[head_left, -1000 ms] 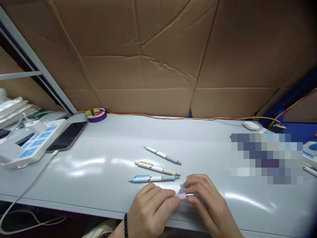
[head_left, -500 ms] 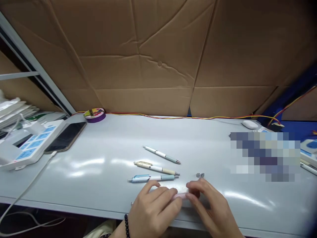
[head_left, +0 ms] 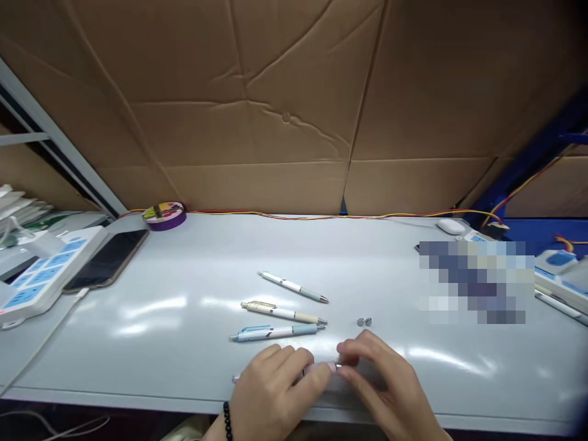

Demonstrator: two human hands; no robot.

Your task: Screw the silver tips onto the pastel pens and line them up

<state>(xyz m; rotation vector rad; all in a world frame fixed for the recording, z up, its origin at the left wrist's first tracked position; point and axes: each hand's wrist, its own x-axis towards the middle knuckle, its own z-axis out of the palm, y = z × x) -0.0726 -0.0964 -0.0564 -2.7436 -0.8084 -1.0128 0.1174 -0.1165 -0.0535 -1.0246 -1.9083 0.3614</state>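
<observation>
Nearest, the left hand (head_left: 279, 387), with a black bead bracelet (head_left: 227, 421) at its wrist, has its grip closed on a pink pen (head_left: 316, 369). The pen's other end pokes out left of that hand, over the near part of the worktop (head_left: 206, 254). The right hand (head_left: 388, 383) is at the pen's silver tip; whether its grip pinches the tip or only touches it, I cannot tell.

Just beyond the right hand lie two small metal pieces (head_left: 364, 321); half a second ago they sat right against its fingers, and now they show apart from them. Farther left lie three pens: blue (head_left: 278, 332), beige (head_left: 283, 312) and grey-green (head_left: 294, 286), making four with the pink one. Beyond, at far left, are one phone (head_left: 108, 260) and one purple tape roll (head_left: 164, 217).
</observation>
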